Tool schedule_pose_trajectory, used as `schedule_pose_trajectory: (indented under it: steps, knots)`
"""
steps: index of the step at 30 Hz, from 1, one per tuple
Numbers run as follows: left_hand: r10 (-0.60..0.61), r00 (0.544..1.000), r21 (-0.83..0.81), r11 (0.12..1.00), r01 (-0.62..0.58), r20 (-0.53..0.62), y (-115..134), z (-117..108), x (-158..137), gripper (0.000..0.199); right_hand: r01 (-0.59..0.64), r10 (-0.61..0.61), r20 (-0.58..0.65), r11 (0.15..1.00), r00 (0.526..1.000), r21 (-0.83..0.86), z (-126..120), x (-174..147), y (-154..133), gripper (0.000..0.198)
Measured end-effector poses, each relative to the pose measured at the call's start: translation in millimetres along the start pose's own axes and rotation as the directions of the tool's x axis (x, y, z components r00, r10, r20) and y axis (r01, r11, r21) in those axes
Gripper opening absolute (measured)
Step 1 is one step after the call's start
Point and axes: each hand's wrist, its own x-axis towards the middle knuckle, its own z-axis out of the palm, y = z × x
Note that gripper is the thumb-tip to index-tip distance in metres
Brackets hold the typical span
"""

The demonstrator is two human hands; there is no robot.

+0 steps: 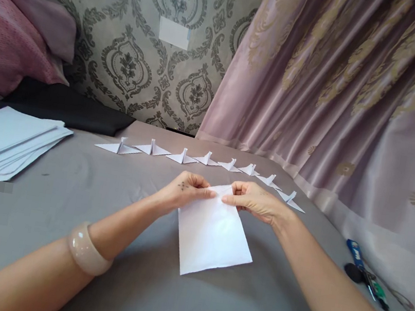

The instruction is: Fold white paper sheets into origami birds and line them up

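A white sheet of paper [216,237] hangs from both my hands, its top edge pinched and its lower corners angled toward me above the grey surface. My left hand [190,189] grips the upper left corner, thumb lying on the front face. On the upper right part, my right hand [253,200] pinches with its thumb on the front too; the fingers of both hands are partly hidden behind the paper. Beyond the hands, several folded white paper planes [184,157] stand in a curved row. A pale bangle [86,251] circles my left wrist.
A stack of white paper [3,135] lies at the left, with a black cloth [70,106] behind it. Near the right edge are a blue-handled item [355,253] and a small green tool [379,291]. Patterned curtains [357,94] hang along the right side of the grey surface [104,296].
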Motion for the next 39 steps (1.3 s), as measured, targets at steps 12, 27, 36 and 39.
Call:
schedule_pose_trajectory:
  steps: [12,27,36,39]
  knots:
    - [-0.036,0.999,-0.054,0.998,0.036,0.008,-5,-2,3,0.028,-0.040,0.034,0.049,0.990,0.998,0.134,-9,-10,5,0.033]
    - [-0.046,0.999,-0.041,0.998,0.047,0.024,-1,-1,2,0.025,-0.054,0.057,-0.011,0.979,0.998,0.195,3,-7,9,0.017]
    - [-0.066,0.997,-0.069,0.995,0.068,0.027,-3,-2,3,0.024,-0.010,0.010,0.002,0.992,1.000,0.128,1,-11,9,0.019]
    - [-0.071,0.997,-0.045,0.996,0.072,0.040,-3,-1,2,0.024,-0.022,0.024,-0.029,0.997,0.999,0.078,6,-10,7,0.012]
